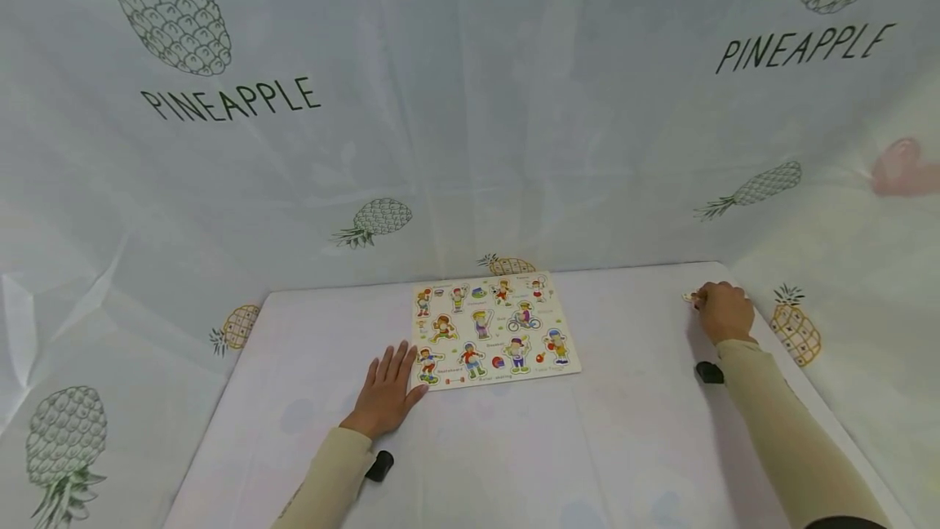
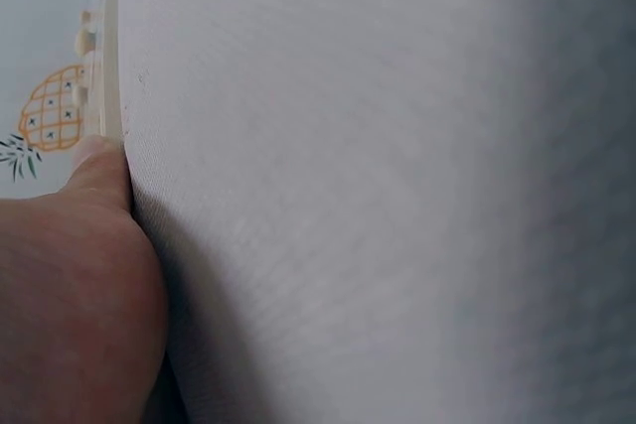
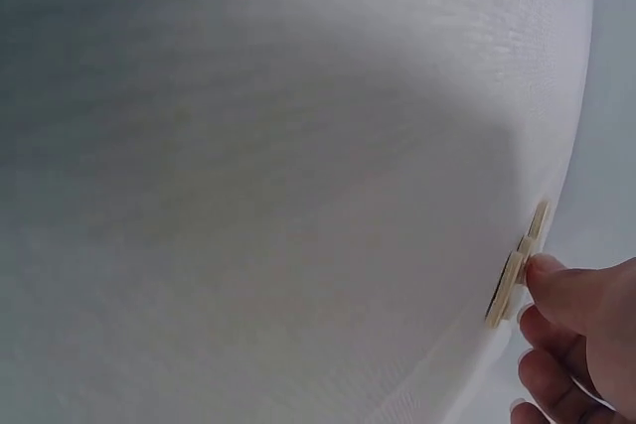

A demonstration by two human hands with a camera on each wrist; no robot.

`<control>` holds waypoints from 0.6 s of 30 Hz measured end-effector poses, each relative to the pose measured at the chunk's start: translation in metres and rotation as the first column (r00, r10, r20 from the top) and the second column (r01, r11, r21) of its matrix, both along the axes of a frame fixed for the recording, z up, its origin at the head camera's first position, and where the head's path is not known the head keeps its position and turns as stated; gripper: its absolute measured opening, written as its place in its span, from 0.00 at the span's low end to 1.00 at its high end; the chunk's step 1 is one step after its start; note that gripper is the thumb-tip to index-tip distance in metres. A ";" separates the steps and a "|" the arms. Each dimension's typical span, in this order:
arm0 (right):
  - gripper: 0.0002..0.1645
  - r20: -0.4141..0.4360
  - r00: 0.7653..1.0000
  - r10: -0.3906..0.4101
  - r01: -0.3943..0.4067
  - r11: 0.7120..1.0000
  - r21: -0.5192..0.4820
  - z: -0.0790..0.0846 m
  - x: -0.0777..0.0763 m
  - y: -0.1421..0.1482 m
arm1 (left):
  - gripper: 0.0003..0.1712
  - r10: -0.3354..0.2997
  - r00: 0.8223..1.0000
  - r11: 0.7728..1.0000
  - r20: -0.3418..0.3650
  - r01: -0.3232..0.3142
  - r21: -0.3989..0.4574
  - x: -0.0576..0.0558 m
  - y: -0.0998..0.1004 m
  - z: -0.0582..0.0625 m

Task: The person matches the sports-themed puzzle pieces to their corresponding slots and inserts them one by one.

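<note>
A wooden puzzle board (image 1: 450, 353) printed with cartoon sports figures lies toward the back of the white table. My left hand (image 1: 384, 390) rests with fingers spread at the board's lower left corner, fingertips and thumb right at its edge. In the left wrist view the thumb (image 2: 97, 171) meets the board's pale side. Far to the right, my right hand (image 1: 724, 313) pinches a small puzzle piece (image 1: 688, 297) between thumb and fingers. The right wrist view shows this wooden piece (image 3: 505, 290) edge-on, close over the table; its printed face is hidden there.
The white-covered table (image 1: 507, 447) stretches between both arms. Behind it hangs a pale curtain (image 1: 499, 145) printed with pineapples. Small black devices sit at the left wrist (image 1: 379, 466) and the right wrist (image 1: 710, 372). Several small wooden knobs (image 2: 84, 43) show along the board in the left wrist view.
</note>
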State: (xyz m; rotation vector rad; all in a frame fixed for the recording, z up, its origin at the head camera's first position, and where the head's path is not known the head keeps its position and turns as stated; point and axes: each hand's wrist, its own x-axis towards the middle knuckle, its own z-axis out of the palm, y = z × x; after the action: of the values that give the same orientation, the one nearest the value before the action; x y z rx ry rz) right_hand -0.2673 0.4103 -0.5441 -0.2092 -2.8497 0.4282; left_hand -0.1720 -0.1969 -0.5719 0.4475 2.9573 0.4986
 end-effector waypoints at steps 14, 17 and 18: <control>0.10 -0.152 0.980 0.131 -0.133 0.991 -0.005 0.014 0.008 -0.053 | 0.45 -0.001 1.000 1.000 -0.001 0.001 -0.010 0.001 0.000 0.000; 0.09 -0.185 0.967 0.175 -0.180 0.984 -0.011 0.017 0.009 -0.072 | 0.45 -0.002 1.000 0.999 0.000 0.002 -0.034 0.001 0.001 0.001; 0.09 -0.190 0.964 0.187 -0.193 0.981 -0.012 0.019 0.009 -0.078 | 0.45 -0.004 1.000 1.000 -0.002 0.004 -0.025 0.001 0.001 0.001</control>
State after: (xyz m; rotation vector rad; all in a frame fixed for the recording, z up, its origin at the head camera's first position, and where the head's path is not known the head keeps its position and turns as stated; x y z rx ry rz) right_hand -0.2583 0.3320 -0.5255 0.0972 -2.6867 0.5013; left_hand -0.1708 -0.1962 -0.5704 0.4513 2.9602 0.4598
